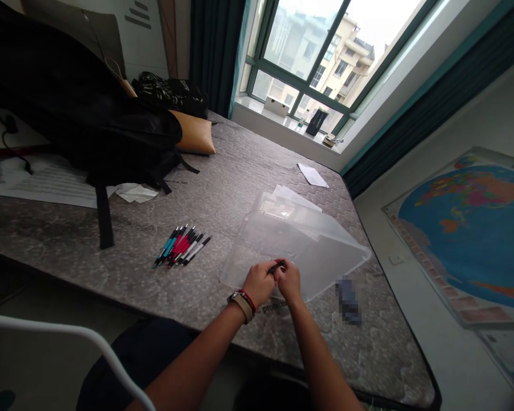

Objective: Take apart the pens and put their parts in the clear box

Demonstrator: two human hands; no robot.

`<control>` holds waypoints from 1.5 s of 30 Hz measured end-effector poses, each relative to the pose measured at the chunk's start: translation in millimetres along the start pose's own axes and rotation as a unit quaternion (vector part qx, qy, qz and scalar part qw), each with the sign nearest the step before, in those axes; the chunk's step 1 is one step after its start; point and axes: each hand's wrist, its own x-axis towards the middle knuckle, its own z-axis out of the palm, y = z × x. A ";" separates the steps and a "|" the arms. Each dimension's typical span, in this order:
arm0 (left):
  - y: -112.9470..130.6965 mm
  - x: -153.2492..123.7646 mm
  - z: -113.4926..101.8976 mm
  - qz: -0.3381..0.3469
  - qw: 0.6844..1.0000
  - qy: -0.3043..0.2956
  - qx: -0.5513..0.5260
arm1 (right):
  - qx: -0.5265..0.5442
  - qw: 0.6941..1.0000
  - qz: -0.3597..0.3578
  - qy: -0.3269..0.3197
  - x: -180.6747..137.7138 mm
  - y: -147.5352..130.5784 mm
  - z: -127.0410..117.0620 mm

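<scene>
Both my hands meet over the near edge of a clear plastic lid (308, 245) lying on the grey mattress (223, 188). My left hand (258, 283), with a watch and red bands on the wrist, and my right hand (288, 281) are closed together on one dark pen (276, 266). A bunch of several pens (183, 246) with blue, red and black barrels lies on the mattress to the left of my hands.
A black backpack (81, 108) and a tan cushion (195, 134) sit at the back left, with papers (51, 185) beside them. A white sheet (312, 174) lies near the window. A world map (471, 228) covers the floor on the right. A white chair rail (68, 337) is at the lower left.
</scene>
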 end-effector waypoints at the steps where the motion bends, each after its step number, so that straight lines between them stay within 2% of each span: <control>1: -2.3 -0.4 -1.4 -0.016 0.999 -0.023 0.039 | 0.070 0.997 0.018 0.019 -10.6 1.1 -5.3; 3: -7.3 -2.1 -2.9 -0.053 0.987 -0.065 0.136 | 0.198 0.978 0.054 0.045 -33.2 6.3 -14.1; 6: -14.5 -6.7 -1.9 -0.104 0.951 -0.107 0.272 | 0.262 0.960 0.071 0.063 -61.8 16.9 -20.6; 9: -19.6 -10.4 1.4 -0.118 0.919 -0.141 0.350 | 0.252 0.965 0.047 0.057 -75.5 23.1 -21.3; 13: -21.3 -10.7 6.6 -0.116 0.896 -0.156 0.400 | 0.197 0.980 -0.014 0.007 -76.7 22.9 -23.9; 18: -19.1 -10.4 13.8 -0.094 0.876 -0.174 0.441 | 0.158 0.987 0.005 0.012 -76.4 26.2 -35.6; 21: -18.2 -13.7 18.3 -0.063 0.867 -0.163 0.467 | 0.129 0.991 -0.020 -0.008 -77.5 28.8 -41.7; 23: -18.0 -16.8 20.7 -0.036 0.866 -0.149 0.476 | 0.132 0.991 -0.017 -0.011 -77.6 29.8 -43.7; 29: -16.7 -20.2 22.4 0.019 0.884 -0.132 0.449 | 0.244 0.968 0.040 -0.034 -76.8 31.0 -44.8; 35: -5.0 -23.3 24.1 0.081 0.903 -0.078 0.415 | 0.218 0.975 0.029 -0.031 -78.9 27.4 -43.7; 40: -3.2 -23.4 25.0 0.142 0.906 -0.089 0.389 | 0.230 0.970 0.073 -0.025 -76.4 32.6 -35.4; 45: -11.4 -19.6 22.4 0.138 0.903 -0.099 0.395 | 0.224 0.969 0.093 -0.042 -76.0 35.6 -35.3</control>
